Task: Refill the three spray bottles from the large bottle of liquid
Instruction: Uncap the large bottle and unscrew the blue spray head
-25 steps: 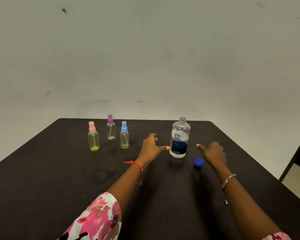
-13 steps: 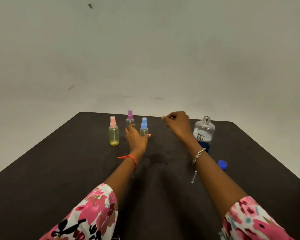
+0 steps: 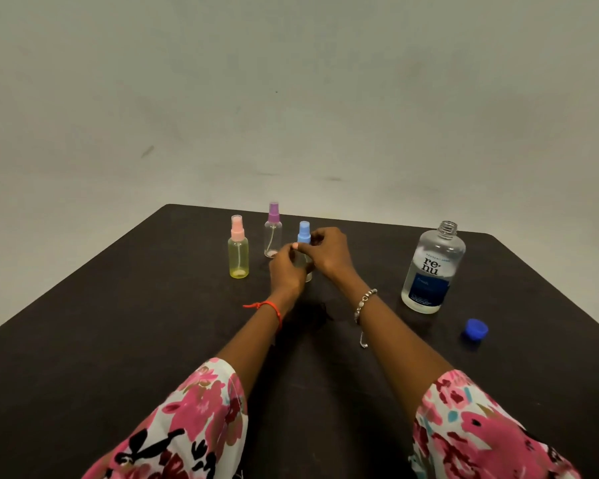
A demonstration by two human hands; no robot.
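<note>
**Both hands on the blue-topped spray bottle**

Your left hand (image 3: 286,269) is curled round the body of the small clear plastic spray bottle with the light-blue pump top (image 3: 304,232) and covers most of it. Your right hand (image 3: 330,251) comes in from the other side, its fingertips pinching at the base of that blue top. The bottle is upright between them.

Under your hands is a matte black tabletop (image 3: 83,340), and a plain pale wall (image 3: 291,98) rises behind it. The table's far edge runs not far beyond your fingers. Bare surface spreads out to the left of your left hand and back toward you between your forearms.

Just left of your left hand stands the small yellow-tinted spray bottle with a pink top (image 3: 238,259). Just beyond that hand is the small clear spray bottle with a purple top (image 3: 273,236). Well to the right of your right hand stands the large clear plastic bottle with a dark blue label (image 3: 433,267), its neck uncapped. Its round blue screw cap (image 3: 476,329) lies nearer you, right of your right forearm.
</note>
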